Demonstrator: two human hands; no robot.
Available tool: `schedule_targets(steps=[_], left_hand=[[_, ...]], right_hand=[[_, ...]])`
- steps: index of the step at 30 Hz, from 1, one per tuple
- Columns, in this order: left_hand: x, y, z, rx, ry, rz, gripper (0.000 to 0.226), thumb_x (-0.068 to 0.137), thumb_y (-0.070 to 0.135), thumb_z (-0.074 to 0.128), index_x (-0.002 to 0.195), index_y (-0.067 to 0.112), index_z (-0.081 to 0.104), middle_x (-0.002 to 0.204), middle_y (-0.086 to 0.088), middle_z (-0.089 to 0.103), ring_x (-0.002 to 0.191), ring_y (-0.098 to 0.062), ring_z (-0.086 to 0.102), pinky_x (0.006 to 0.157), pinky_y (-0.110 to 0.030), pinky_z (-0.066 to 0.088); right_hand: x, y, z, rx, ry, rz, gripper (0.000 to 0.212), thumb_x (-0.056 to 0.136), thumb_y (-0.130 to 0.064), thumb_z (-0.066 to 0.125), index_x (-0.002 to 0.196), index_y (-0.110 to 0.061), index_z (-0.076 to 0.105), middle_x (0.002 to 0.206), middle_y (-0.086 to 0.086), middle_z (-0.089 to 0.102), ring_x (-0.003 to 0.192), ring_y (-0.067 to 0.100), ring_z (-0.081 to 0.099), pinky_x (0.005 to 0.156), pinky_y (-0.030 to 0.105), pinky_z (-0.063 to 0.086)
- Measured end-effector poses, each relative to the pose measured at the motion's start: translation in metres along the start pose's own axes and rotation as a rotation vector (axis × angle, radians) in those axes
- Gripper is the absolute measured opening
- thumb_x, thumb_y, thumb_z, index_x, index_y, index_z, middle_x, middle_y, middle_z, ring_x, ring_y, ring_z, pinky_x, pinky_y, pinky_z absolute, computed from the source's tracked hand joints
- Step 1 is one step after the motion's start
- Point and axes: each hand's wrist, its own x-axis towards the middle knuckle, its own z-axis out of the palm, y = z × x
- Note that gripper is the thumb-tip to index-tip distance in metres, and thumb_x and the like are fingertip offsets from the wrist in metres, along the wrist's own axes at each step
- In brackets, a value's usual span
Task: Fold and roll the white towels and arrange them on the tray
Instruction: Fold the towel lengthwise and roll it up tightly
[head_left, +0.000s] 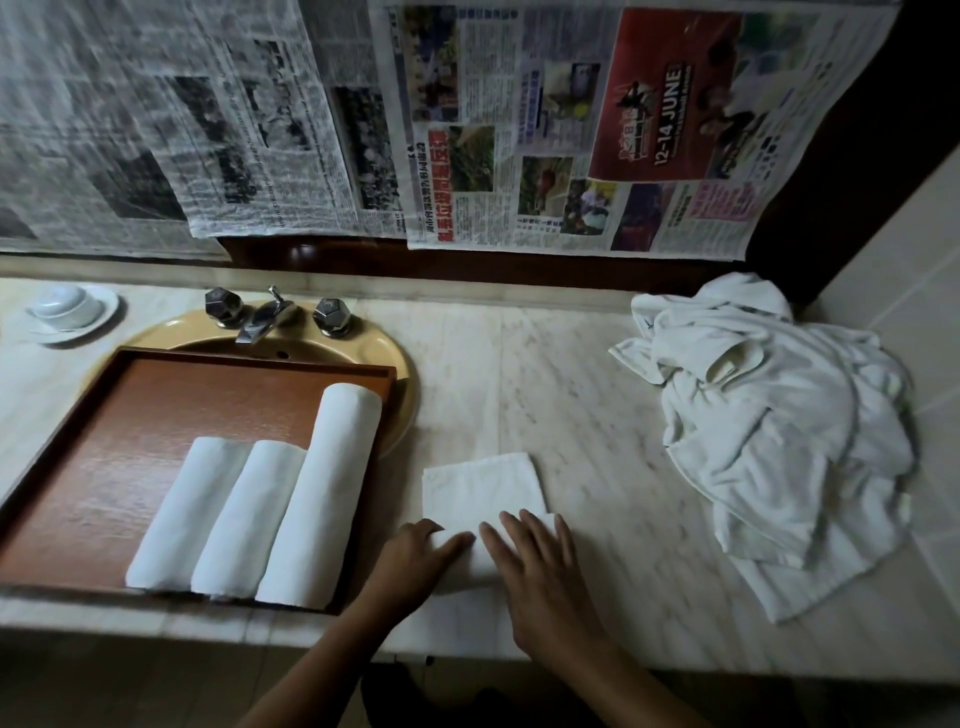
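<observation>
Marble desk (582, 384), dim light, seen from the head view.

- Wooden tray (156, 415) lies on the left, its far part over the yellow sink (401, 376).
- Three rolled white towels lie side by side in the tray's near right part, touching each other. The long roll (330, 488) is on the right, against the tray's right rim. The middle roll (249, 519) and left roll (187, 514) are shorter. All three slant the same way.
- Folded towel (483, 486) lies flat on the desk just right of the tray, apart from it. Its near end is turned up into a partial roll; the far end lies flat.
- Left grip (421, 556), a bare hand, is at the roll's left end, with fingers bent over the rolled part and holding it.
- Right grip (537, 566), a bare hand, lies on top of the roll. Its fingers (511, 530) are straight and slightly spread, pressing down without curling round anything.
- Both forearms come in from the near edge.
- Loose heap of white towels (779, 441) sits crumpled at the right end of the desk, well apart from the folded towel.
- Chrome tap (262, 319) with two knobs stands behind the sink. An upturned cup (65, 305) sits on a saucer at far left.
- Newspaper sheets (519, 130) cover the wall behind.
</observation>
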Motion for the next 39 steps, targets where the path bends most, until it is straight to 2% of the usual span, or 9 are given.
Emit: schedule_targets(steps=[5,9,15,19,22,27,31,36,39], left_hand=[[-0.009,0.004,-0.003,0.241,0.215,0.329,0.041,0.101,0.053,0.043,0.132,0.027,0.052,0.126,-0.003,0.048,0.107,-0.026,0.062,0.081,-0.033,0.054],[-0.025,0.008,0.001,0.272,0.195,0.26,0.066,0.094,0.064,0.049,0.148,0.03,0.036,0.149,0.004,0.038,0.135,-0.018,0.041,0.11,-0.039,0.038],[-0.035,0.009,0.021,0.497,0.201,0.48,0.076,0.061,0.055,0.086,0.123,0.025,0.053,0.119,0.005,0.057,0.107,-0.017,0.061,0.092,-0.038,0.051],[-0.028,0.005,0.017,0.476,0.226,0.507,0.059,0.076,0.055,0.074,0.123,0.024,0.057,0.12,0.005,0.063,0.108,-0.018,0.064,0.086,-0.036,0.055],[-0.019,0.008,0.004,0.369,0.084,0.398,0.058,0.093,0.056,0.047,0.14,0.022,0.052,0.139,0.005,0.055,0.13,-0.019,0.05,0.104,-0.037,0.044],[0.0,0.009,-0.011,0.166,-0.04,0.263,0.068,0.094,0.056,0.058,0.151,0.021,0.046,0.152,0.002,0.049,0.141,-0.017,0.043,0.117,-0.031,0.034],[0.007,0.011,-0.016,0.062,-0.004,0.163,0.071,0.097,0.05,0.063,0.155,0.016,0.042,0.158,-0.002,0.042,0.145,-0.016,0.04,0.117,-0.023,0.026],[0.001,0.009,-0.015,-0.076,0.123,0.019,0.067,0.098,0.051,0.058,0.153,0.016,0.043,0.151,-0.007,0.046,0.131,-0.021,0.052,0.112,-0.029,0.036],[-0.003,0.006,-0.015,-0.135,0.124,-0.04,0.07,0.099,0.052,0.057,0.158,0.02,0.035,0.151,-0.008,0.044,0.123,-0.024,0.057,0.109,-0.037,0.043]], right_hand=[[0.015,0.009,-0.007,0.004,-0.01,-0.016,0.099,0.064,-0.017,0.08,0.152,-0.026,0.037,0.148,0.004,0.046,0.139,0.03,0.045,0.121,0.057,0.018],[0.023,0.01,-0.018,0.013,-0.034,-0.049,0.087,0.078,-0.018,0.068,0.154,-0.03,0.026,0.153,0.002,0.036,0.145,0.028,0.032,0.123,0.057,0.008],[0.025,0.01,-0.026,0.107,-0.121,-0.044,0.081,0.082,-0.025,0.062,0.153,-0.034,0.024,0.151,-0.004,0.034,0.145,0.022,0.027,0.123,0.053,0.0],[0.016,0.009,-0.029,0.134,-0.05,-0.03,0.085,0.086,-0.02,0.059,0.159,-0.03,0.018,0.161,-0.001,0.024,0.154,0.025,0.014,0.124,0.054,-0.004],[0.006,0.001,-0.02,0.129,0.035,-0.045,0.094,0.069,-0.017,0.071,0.153,-0.028,0.031,0.157,0.003,0.038,0.15,0.03,0.033,0.125,0.051,0.007],[0.011,0.007,-0.002,0.006,0.002,-0.079,0.119,0.052,-0.011,0.076,0.16,-0.022,0.028,0.162,0.011,0.035,0.151,0.037,0.031,0.119,0.06,0.013],[0.036,0.017,-0.003,-0.05,0.001,-0.115,0.114,0.056,-0.015,0.077,0.159,-0.022,0.029,0.155,0.01,0.042,0.144,0.036,0.04,0.122,0.06,0.014],[0.071,0.024,-0.024,-0.086,-0.093,-0.126,0.101,0.076,-0.024,0.069,0.162,-0.022,0.014,0.16,0.007,0.027,0.145,0.032,0.029,0.124,0.056,0.008],[0.092,0.025,-0.032,-0.108,-0.178,-0.114,0.102,0.074,-0.028,0.071,0.16,-0.021,0.017,0.157,0.007,0.03,0.14,0.032,0.033,0.12,0.053,0.018]])
